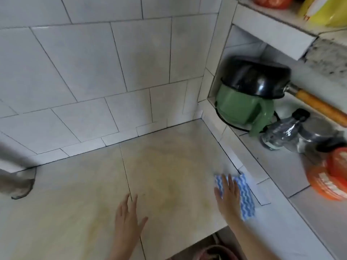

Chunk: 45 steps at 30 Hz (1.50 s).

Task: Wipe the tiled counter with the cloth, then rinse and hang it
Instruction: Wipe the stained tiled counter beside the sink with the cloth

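The tiled counter (pixel 78 186) is pale beige with a yellowish stain near its middle. A blue-and-white wavy-striped cloth (pixel 245 197) lies flat at the counter's right edge, against the low tiled step. My right hand (pixel 228 196) presses on the cloth with straight fingers spread over its left part. My left hand (pixel 127 220) rests flat on the bare counter near the front, fingers spread, holding nothing.
On the raised ledge (pixel 277 169) to the right stand a green kettle (pixel 242 107) with a black pan (pixel 257 77) upturned on it, a clear plastic bottle (pixel 281 132) and an orange-lidded jar (pixel 330 175). White wall tiles rise behind. A blurred grey object (pixel 16 182) sits at far left.
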Available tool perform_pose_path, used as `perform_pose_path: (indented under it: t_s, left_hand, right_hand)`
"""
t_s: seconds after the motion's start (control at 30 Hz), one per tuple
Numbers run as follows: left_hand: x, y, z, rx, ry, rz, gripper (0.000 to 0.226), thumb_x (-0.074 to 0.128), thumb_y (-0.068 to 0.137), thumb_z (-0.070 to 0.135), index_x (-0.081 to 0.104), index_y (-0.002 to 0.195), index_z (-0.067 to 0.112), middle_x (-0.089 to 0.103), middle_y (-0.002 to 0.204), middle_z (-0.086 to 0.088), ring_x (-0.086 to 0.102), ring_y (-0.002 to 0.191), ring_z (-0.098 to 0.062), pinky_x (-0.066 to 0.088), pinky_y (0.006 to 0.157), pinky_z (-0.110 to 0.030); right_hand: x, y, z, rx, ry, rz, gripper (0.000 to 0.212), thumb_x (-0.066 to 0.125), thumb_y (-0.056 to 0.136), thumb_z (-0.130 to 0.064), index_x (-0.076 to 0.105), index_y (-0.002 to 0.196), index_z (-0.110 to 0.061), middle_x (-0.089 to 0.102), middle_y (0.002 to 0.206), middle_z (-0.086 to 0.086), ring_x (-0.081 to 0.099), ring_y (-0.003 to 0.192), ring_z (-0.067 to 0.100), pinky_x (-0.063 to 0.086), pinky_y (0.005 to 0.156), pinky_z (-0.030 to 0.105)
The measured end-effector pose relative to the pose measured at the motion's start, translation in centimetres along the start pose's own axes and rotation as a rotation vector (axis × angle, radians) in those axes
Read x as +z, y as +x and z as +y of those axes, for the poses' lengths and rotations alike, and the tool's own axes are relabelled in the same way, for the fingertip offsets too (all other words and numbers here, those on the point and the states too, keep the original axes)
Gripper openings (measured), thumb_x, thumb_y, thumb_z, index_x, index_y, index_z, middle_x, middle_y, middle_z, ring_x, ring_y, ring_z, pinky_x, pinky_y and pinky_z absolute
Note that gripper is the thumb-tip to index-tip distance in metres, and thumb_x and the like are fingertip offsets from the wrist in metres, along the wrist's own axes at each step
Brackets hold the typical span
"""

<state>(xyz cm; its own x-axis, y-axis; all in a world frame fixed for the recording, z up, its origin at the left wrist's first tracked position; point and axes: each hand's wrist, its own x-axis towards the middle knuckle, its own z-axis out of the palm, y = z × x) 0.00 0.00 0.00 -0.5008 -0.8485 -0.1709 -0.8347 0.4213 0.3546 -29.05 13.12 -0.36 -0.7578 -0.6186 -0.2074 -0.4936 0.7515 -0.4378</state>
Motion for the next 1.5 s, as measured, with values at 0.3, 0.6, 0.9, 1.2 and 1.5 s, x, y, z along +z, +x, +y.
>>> perform_pose_path:
  t_s: [0.3, 0.6, 0.9, 1.2, 1.5]
  left_hand:
    - [3.5, -0.9, -1.0, -0.15, 0.081, -0.22, 0.108, 0.049, 0.062, 0.079, 0.029, 0.134, 0.001, 0.041, 0.133, -0.026, 0.041, 0.121, -0.046, 0.041, 0.086, -0.063]
    - [5.1, -1.0, -1.4, -0.238, 0.063, -0.144, 0.129, -0.005, 0.054, 0.092, 0.017, 0.144, 0.003, 0.019, 0.151, -0.019, 0.016, 0.139, -0.035, 0.017, 0.111, -0.053]
    - [5.3, -1.1, -1.5, -0.237, 0.098, -0.176, 0.135, -0.012, 0.046, 0.094, 0.007, 0.146, 0.005, 0.007, 0.154, -0.014, 0.002, 0.142, -0.026, 0.006, 0.115, -0.043]
    - [5.7, -0.5, -2.0, -0.234, 0.096, -0.214, 0.124, 0.002, 0.062, 0.09, 0.03, 0.139, -0.003, 0.03, 0.144, -0.024, 0.027, 0.133, -0.04, 0.026, 0.105, -0.053]
    - [5.3, 0.6, -1.9, -0.248, 0.075, -0.143, 0.111, 0.005, 0.069, 0.085, 0.031, 0.14, 0.004, 0.029, 0.145, -0.018, 0.027, 0.132, -0.036, 0.027, 0.106, -0.051]
  right_hand:
    - [0.5, 1.2, 4.6, 0.014, -0.16, -0.082, 0.067, -0.006, 0.086, -0.068, -0.022, 0.139, -0.03, -0.02, 0.153, -0.001, -0.015, 0.144, 0.021, -0.007, 0.117, 0.036]
    - [2.7, 1.8, 7.3, -0.037, -0.273, -0.07, 0.09, -0.03, 0.067, -0.075, -0.017, 0.142, -0.026, -0.017, 0.155, 0.007, -0.012, 0.145, 0.026, -0.01, 0.117, 0.037]
    - [3.7, 0.6, 7.3, -0.115, -0.332, -0.046, 0.078, -0.011, 0.085, -0.069, -0.003, 0.148, -0.024, -0.005, 0.157, 0.009, -0.007, 0.145, 0.026, -0.011, 0.116, 0.035]
    - [3.7, 3.9, 7.0, -0.158, -0.336, -0.036, 0.078, -0.008, 0.082, -0.073, -0.01, 0.147, -0.03, -0.009, 0.157, 0.003, -0.011, 0.145, 0.023, -0.009, 0.118, 0.037]
    - [3.6, 12.2, 3.5, -0.247, -0.38, -0.043, 0.089, -0.017, 0.075, -0.076, -0.006, 0.149, -0.027, -0.006, 0.159, 0.007, -0.007, 0.146, 0.026, -0.006, 0.119, 0.038]
